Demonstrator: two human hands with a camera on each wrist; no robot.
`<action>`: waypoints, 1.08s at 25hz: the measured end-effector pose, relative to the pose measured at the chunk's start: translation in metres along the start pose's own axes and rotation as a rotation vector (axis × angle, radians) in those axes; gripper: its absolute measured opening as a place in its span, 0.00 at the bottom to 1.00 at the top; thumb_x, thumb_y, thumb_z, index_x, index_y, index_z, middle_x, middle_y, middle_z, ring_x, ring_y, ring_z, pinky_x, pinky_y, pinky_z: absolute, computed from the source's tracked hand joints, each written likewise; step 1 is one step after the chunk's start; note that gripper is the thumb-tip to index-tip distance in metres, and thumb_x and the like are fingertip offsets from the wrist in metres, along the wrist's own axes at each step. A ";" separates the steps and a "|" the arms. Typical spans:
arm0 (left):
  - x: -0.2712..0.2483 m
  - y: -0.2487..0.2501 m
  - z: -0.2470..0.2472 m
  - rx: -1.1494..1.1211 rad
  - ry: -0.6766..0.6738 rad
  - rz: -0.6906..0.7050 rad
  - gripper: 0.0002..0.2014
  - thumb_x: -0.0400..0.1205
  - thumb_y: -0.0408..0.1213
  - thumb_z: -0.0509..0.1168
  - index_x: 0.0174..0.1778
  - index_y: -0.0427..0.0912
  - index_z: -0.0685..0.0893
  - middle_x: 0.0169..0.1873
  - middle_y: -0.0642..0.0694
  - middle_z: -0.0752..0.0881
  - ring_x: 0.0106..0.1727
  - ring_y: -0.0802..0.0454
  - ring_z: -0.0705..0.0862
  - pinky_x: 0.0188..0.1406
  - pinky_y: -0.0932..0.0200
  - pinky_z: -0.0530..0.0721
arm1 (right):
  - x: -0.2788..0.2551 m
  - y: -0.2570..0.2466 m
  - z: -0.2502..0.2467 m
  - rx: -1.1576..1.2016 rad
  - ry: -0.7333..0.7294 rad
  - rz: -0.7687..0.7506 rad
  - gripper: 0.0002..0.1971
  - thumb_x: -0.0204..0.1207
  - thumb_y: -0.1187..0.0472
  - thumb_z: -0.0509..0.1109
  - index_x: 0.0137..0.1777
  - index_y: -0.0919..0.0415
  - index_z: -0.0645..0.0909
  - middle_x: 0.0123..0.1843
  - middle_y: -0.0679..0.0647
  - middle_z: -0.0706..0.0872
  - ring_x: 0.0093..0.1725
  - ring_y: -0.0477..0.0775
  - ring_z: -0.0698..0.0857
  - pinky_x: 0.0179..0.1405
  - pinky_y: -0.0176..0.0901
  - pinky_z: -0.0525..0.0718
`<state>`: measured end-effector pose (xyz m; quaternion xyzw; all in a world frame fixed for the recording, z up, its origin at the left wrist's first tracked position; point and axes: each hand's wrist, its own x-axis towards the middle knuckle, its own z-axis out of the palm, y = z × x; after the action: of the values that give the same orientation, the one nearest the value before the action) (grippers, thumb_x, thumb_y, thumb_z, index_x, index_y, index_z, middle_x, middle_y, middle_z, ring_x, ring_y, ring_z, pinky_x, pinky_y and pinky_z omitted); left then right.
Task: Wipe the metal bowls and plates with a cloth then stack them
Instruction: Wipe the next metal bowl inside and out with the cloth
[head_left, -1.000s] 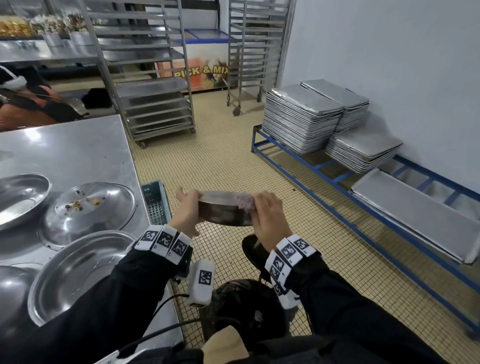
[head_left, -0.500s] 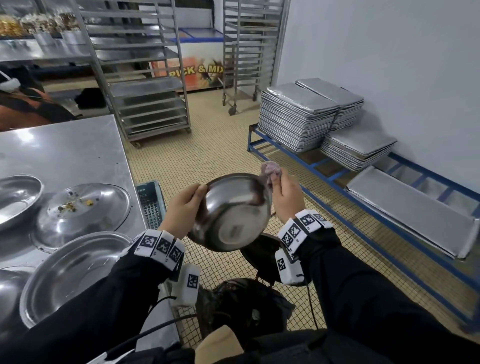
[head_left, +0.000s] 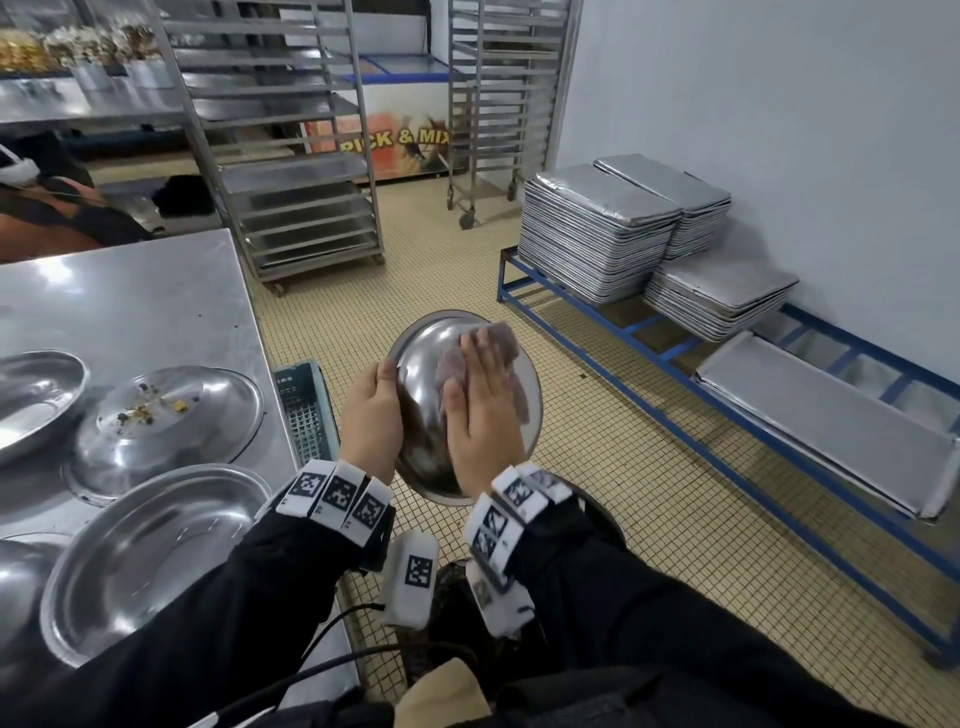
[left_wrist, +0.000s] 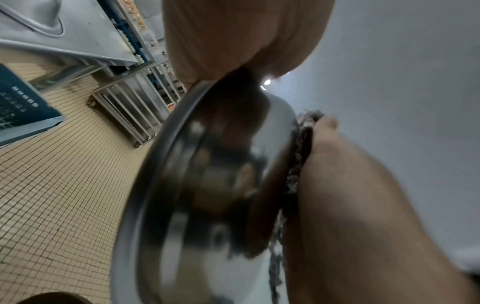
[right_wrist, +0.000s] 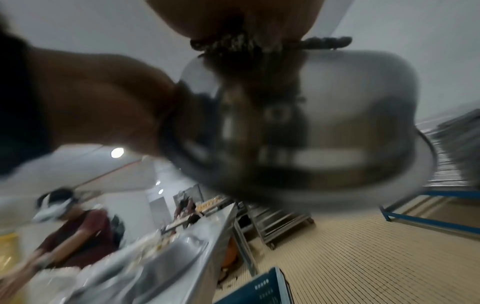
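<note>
- Nearest the body, over the tiled floor (head_left: 597, 467) and just right of the table (head_left: 130, 301), a metal bowl (head_left: 421, 415) is held up, its underside turned toward the head camera.
- Its left rim is gripped by the left hand (head_left: 370, 415), thumb on the outside; the other fingers are hidden behind the bowl.
- A mauve cloth (head_left: 501, 338) is pressed flat against the bowl's outside by the right hand (head_left: 483, 410), fingers straight and close together.
- On the table's near part, a shallow plate (head_left: 150, 551) is seen, and beyond it a dirty lid (head_left: 171, 421) carrying food scraps and another plate (head_left: 36, 400).
- Beside the table's edge, a blue crate (head_left: 304, 410) is seen on the floor.
- Farther right, tray stacks (head_left: 597, 234) are kept on a blue rack (head_left: 639, 338) along the wall.
- Farthest back, wheeled racks (head_left: 291, 156) are parked.
</note>
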<state>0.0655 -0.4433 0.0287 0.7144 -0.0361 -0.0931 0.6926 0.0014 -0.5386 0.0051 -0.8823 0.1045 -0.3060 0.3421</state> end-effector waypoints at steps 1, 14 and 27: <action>-0.001 0.001 -0.001 -0.010 0.011 0.001 0.14 0.89 0.48 0.52 0.47 0.50 0.81 0.46 0.42 0.86 0.50 0.42 0.86 0.55 0.46 0.85 | 0.018 0.004 -0.005 0.011 0.007 0.063 0.28 0.84 0.45 0.45 0.82 0.56 0.56 0.83 0.51 0.59 0.83 0.48 0.55 0.82 0.48 0.54; -0.002 0.008 -0.004 0.011 0.061 0.102 0.16 0.89 0.47 0.53 0.42 0.46 0.81 0.32 0.48 0.81 0.34 0.52 0.80 0.39 0.55 0.82 | 0.001 0.000 0.014 0.052 0.013 -0.097 0.27 0.85 0.47 0.46 0.82 0.56 0.56 0.84 0.51 0.54 0.83 0.44 0.48 0.82 0.37 0.43; 0.011 0.013 -0.005 -0.106 0.136 -0.010 0.17 0.89 0.49 0.53 0.39 0.48 0.80 0.36 0.48 0.82 0.42 0.46 0.82 0.50 0.47 0.83 | -0.022 0.027 0.009 0.006 -0.120 -0.113 0.27 0.84 0.43 0.45 0.81 0.48 0.52 0.82 0.43 0.52 0.82 0.43 0.48 0.81 0.55 0.57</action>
<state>0.0781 -0.4404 0.0404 0.6814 0.0195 -0.0498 0.7300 -0.0103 -0.5450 -0.0281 -0.9024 0.0329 -0.2719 0.3327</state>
